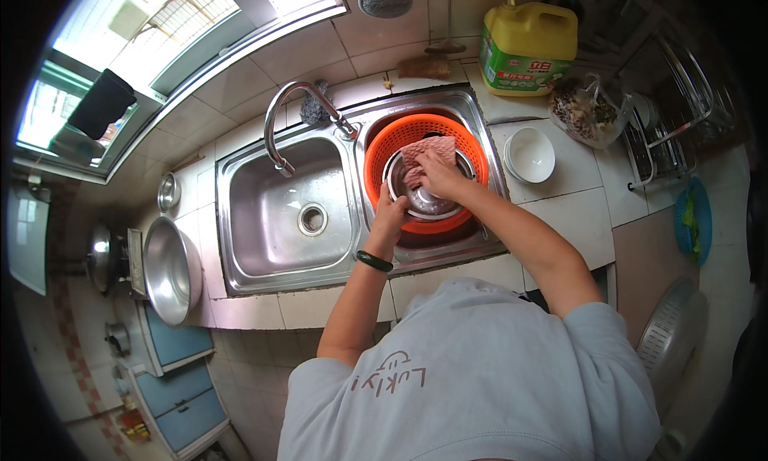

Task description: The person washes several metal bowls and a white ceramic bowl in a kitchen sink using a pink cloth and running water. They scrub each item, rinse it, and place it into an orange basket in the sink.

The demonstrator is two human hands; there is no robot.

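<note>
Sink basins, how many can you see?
2. The left basin is under the faucet. The right basin is partly hidden by the orange basket. I don't see any others.

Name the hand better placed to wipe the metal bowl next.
Probably the right hand: it holds the pink cloth at the metal bowl, while the left hand holds the bowl's rim.

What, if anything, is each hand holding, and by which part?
The left hand holds the metal bowl by its left rim. The right hand holds the pink cloth; the exact grip is hidden.
</note>
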